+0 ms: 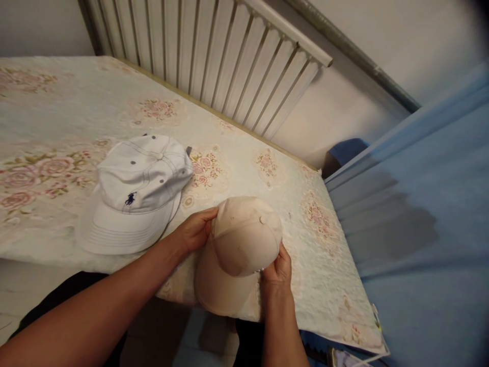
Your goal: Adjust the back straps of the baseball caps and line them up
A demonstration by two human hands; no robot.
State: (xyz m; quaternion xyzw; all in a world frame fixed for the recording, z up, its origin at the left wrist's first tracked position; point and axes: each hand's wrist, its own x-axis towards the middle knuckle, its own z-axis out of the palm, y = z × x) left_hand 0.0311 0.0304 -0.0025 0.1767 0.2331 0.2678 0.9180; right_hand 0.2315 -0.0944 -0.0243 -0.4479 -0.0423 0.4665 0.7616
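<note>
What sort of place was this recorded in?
Probably a room in a home, perhaps a bedroom: there is a wall radiator, a long blue curtain and a flowered cover over the surface.

The light is soft, rather dim and warm, its source out of view. The white cap [141, 173] is among the brightest things, with no harsh glare; the beige cap [244, 234] is pale on top and dimmer toward its brim. A broad, soft-edged shadow darkens the curtain [439, 168], and the space under the cloth's [263, 193] near edge sinks into deep shade. The wide lens tilts the radiator [183, 46] and stretches the forearms [126, 285] toward the bottom edge. The top right corner falls to black. Flowers printed at the far left look smeared, while the caps' seams read fairly clearly.
</note>
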